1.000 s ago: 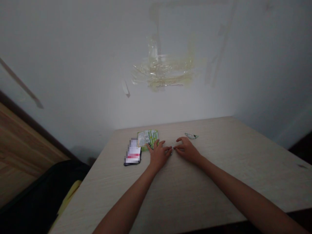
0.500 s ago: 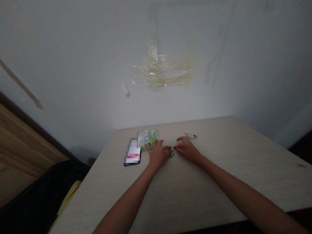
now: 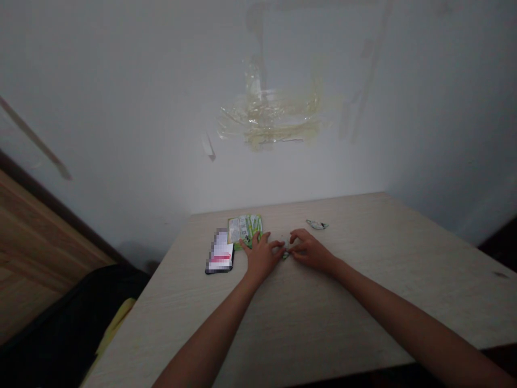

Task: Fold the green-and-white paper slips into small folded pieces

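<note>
My left hand [image 3: 262,257] rests low over the table with its thumb and a finger closed at a small green-and-white piece [image 3: 286,255], perhaps paper. Its other fingers are spread toward a fan of green-and-white printed cards or leaflets [image 3: 238,230]. From the right, my right hand [image 3: 311,252] has its fingertips pinched at the same small piece, which they partly cover. Just beyond the right hand lies a narrow folded strip [image 3: 317,224], whitish green with dark marks.
A phone [image 3: 220,257] with a blurred screen lies left of the cards, touching them. The pale wooden table [image 3: 347,328] meets a wall [image 3: 133,108] with peeling clear tape [image 3: 274,121]. Dark and yellow cloth [image 3: 115,326] is at the lower left.
My right hand has shifted slightly left and down, so its fingertips are now at the small piece. My left hand has stayed almost still.
</note>
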The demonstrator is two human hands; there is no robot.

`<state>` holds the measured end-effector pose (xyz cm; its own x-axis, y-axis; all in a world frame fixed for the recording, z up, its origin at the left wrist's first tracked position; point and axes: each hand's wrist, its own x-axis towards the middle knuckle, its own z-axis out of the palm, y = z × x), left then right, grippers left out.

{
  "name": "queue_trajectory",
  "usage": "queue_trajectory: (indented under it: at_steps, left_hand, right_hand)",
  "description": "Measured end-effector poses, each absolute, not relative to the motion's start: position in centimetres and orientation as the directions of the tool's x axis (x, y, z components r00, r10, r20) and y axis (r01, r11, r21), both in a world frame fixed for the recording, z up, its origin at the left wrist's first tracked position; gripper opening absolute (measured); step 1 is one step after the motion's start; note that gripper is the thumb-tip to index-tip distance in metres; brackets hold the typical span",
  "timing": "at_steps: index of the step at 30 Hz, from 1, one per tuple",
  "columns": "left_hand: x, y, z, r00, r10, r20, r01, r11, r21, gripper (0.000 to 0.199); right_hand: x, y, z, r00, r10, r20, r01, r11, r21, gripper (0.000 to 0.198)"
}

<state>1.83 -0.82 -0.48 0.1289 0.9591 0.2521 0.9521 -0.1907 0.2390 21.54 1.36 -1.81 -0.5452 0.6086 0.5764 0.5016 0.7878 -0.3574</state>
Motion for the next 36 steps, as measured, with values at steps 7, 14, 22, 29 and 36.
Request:
queue_trajectory:
  at_steps: [7, 14, 22, 29, 36]
  left_hand:
    - [1.9, -0.6, -0.5, 0.130, 0.958, 0.255, 0.950, -0.195, 0.245, 0.023]
    - [1.9, -0.6, -0.5, 0.128, 0.958, 0.258, 0.946, -0.196, 0.258, 0.025]
    - [1.8, -0.5, -0.9, 0.135, 0.949, 0.286, 0.943, -0.211, 0.256, 0.024]
    - [2.0, -0.5, -0.9, 0.117, 0.950, 0.289, 0.946, -0.195, 0.259, 0.025]
    - [2.0, -0.5, -0.9, 0.116, 0.951, 0.287, 0.941, -0.198, 0.274, 0.024]
  right_hand:
    - [21.4, 1.1, -1.7, -0.522, 0.649, 0.553, 0.560, 0.750, -0.351, 0.012]
    - [21.3, 1.6, -2.3, -0.518, 0.642, 0.566, 0.573, 0.751, -0.327, 0.014]
    - [21.4, 1.0, -1.4, -0.594, 0.597, 0.539, 0.509, 0.798, -0.324, 0.015]
    - [21.6, 0.7, -1.1, -0.624, 0.572, 0.532, 0.487, 0.817, -0.308, 0.016]
    - [21.7, 0.2, -0.7, -0.647, 0.561, 0.517, 0.478, 0.826, -0.298, 0.015]
